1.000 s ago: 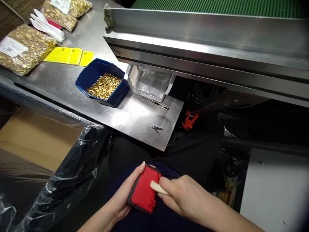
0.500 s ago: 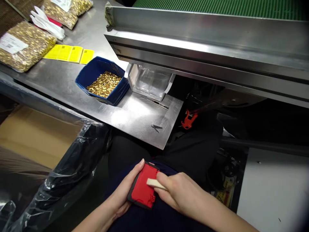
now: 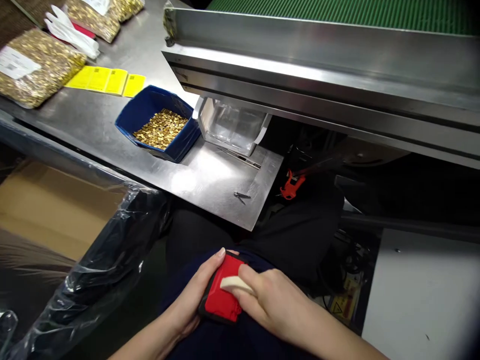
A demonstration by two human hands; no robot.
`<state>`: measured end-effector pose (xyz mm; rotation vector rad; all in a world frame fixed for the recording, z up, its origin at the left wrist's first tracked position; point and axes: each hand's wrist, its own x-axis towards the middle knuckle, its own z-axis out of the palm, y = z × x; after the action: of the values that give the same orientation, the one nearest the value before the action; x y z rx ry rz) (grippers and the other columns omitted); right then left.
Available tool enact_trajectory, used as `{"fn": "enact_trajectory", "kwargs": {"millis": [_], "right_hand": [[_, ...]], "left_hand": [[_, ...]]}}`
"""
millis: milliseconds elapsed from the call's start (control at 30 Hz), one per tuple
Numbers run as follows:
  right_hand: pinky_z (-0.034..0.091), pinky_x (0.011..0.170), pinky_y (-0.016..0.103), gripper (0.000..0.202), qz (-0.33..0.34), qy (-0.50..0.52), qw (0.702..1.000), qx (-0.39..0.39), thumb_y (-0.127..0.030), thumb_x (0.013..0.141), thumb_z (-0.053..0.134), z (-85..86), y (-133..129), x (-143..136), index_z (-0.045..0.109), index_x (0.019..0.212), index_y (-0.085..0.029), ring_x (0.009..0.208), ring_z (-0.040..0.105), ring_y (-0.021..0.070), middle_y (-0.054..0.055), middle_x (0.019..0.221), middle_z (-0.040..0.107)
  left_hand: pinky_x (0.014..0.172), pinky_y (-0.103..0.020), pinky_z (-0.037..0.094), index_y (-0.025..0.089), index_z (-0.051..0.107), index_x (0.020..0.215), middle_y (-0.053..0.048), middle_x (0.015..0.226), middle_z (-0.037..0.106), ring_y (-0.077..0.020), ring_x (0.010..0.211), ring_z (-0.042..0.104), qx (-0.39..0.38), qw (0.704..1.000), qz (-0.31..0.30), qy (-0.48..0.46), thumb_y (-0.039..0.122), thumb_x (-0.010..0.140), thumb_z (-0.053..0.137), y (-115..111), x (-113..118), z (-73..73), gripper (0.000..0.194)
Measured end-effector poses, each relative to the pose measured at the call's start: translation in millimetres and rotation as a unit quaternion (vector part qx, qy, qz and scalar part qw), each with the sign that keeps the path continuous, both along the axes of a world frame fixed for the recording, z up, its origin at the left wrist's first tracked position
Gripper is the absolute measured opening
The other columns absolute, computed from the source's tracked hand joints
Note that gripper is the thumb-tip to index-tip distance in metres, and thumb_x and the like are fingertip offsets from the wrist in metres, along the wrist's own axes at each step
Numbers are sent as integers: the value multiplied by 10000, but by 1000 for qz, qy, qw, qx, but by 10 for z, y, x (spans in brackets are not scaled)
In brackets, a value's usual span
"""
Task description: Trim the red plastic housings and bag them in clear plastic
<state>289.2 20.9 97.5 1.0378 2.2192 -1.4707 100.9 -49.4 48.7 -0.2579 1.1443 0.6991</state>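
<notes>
The left hand grips a red-and-black case above the lap, red face up, the right hand pinches a cream-coloured strip over that face, and beyond, a small metal clipper and a blue bin of gold-coloured pieces rest on the metal table.

Yellow label bears warning triangle — lettering illegible.

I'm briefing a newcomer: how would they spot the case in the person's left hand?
Find the metal table, then look below its near corner. There the left hand holds the case, a flat, dark-edged rectangle. Its bright red face sets it apart from the pale tool in the right hand.
</notes>
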Motion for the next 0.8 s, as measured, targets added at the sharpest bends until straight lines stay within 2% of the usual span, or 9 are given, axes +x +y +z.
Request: {"fn": "enact_trajectory", "kwargs": {"millis": [133,233,400,500,667,733,800], "right_hand": [[276,519,260,147,-10,-33,999,-3,-342,1059,495,-21,-11,19,606,1056,-247,590,674,168,-12,741,714],[278,525,253,111,22,-15,1000,-10,-343,1037,538,-17,8,31,600,1052,-252,612,687,172,-6,768,730],[294,540,245,144,10,-20,1000,-13,-361,1067,496,8,60,17,590,1070,-252,640,700,174,4,785,740],[299,548,250,139,36,-15,999,-10,-367,1051,523,26,65,-16,600,1061,-252,661,717,186,16,817,759],[312,555,238,130,28,-19,999,-15,-345,1066,503,43,110,-38,597,1075,-256,670,715,178,2,809,747],[308,555,241,119,44,-17,999,-15,-343,1053,526,42,135,-35,609,1061,-258,668,711,178,0,809,746],[327,585,243,165,61,1,998,-8,-372,1069,511,35,157,-31,626,1137,-274,712,722,184,10,869,764]], "left_hand": [[655,-256,556,152,764,1080,-71,825,770,-187,719,693,-45,999,8,13,649,891,685,3,-9,-6,538],[684,-272,567,151,759,1148,-81,859,776,-210,773,711,-36,999,1,0,647,893,683,10,-8,-9,562],[666,-258,557,153,767,1110,-84,877,789,-192,743,703,-30,1000,-3,1,643,903,673,17,-12,1,541],[685,-271,560,156,756,1166,-89,912,800,-206,764,714,-16,1000,-5,-15,638,921,651,19,-22,3,550],[713,-278,566,142,776,1052,-84,848,787,-224,793,726,-21,999,-3,-24,636,917,655,32,-36,-8,526],[718,-295,575,138,776,1056,-105,894,797,-238,804,734,-25,999,-8,-22,645,910,657,41,-41,-10,541],[738,-311,583,129,772,1098,-121,927,802,-247,807,737,-25,999,-12,-28,652,913,647,48,-46,-12,569]]}}
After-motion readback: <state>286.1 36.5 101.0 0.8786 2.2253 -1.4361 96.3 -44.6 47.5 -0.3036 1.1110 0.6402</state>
